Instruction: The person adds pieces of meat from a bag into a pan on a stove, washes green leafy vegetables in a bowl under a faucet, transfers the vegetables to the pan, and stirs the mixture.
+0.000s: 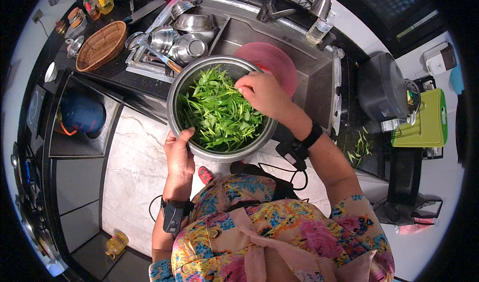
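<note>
A round metal pot [174, 125] full of cut green leafy vegetables [214, 102] is held above the floor, in front of the sink counter. My left hand [180, 154] grips its near-left rim, thumb over the edge. Across the right rim reaches my right hand [264, 93], closed in a pinch at the top of the greens, where stems meet the fingertips. Just behind the pot, partly hidden by it and my right hand, a pink basin [279, 65] sits in the steel sink [319, 95].
Steel bowls [189, 48] crowd the drainboard left of the sink, by a wicker basket [102, 45] and a knife [147, 10]. Taps [272, 7] rise behind the sink. Loose leaves [360, 147] and a green cutting board [428, 118] are at right. An oil bottle [117, 244] stands lower left.
</note>
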Demonstrator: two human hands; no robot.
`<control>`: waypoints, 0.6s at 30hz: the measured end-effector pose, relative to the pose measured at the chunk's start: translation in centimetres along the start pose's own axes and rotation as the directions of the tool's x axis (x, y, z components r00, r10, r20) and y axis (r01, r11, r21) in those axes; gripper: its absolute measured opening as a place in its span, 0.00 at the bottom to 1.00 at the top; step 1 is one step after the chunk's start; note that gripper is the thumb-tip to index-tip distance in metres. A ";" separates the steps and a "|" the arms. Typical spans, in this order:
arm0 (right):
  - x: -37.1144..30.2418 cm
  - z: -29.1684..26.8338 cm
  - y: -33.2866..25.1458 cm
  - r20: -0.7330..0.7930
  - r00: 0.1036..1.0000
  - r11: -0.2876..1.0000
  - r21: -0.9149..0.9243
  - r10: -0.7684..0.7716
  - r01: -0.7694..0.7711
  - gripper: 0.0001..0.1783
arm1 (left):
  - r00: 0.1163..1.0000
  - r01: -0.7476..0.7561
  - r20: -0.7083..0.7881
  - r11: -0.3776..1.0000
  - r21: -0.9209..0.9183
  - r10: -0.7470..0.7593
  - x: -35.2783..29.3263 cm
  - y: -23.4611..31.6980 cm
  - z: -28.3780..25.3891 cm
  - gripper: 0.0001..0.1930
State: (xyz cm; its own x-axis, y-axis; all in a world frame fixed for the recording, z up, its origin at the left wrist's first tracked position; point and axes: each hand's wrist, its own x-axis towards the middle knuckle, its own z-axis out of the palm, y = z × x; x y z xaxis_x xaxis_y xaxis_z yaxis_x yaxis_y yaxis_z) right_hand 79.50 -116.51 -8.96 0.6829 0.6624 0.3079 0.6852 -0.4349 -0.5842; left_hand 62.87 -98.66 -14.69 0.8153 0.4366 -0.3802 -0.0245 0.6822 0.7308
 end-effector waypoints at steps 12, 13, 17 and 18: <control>1.1 -1.9 -2.4 -0.154 0.988 1.000 -0.017 -0.029 0.026 0.04 | 1.000 0.017 -0.017 1.000 0.016 -0.016 -0.1 0.4 0.4 0.11; 1.3 -2.6 -2.6 -0.165 0.986 1.000 0.002 -0.011 0.012 0.04 | 1.000 0.017 -0.016 1.000 0.014 -0.016 0.0 0.3 0.3 0.11; 1.2 -4.7 -3.4 -0.196 0.978 0.994 0.099 0.071 -0.053 0.06 | 1.000 0.014 -0.024 1.000 0.019 -0.014 0.1 0.3 0.2 0.10; 1.1 -4.9 -3.3 -0.162 0.981 0.984 0.155 0.110 -0.085 0.06 | 0.999 0.016 -0.028 1.000 0.003 -0.016 0.1 0.3 0.2 0.10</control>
State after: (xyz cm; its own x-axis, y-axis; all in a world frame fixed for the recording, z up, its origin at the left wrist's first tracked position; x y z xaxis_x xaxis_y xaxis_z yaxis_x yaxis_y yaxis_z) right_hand 79.22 -117.38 -2.98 0.7860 0.5030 0.3596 0.5775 -0.3896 -0.7174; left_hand 63.08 -98.56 -14.36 0.7988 0.4422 -0.4078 -0.0095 0.6872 0.7264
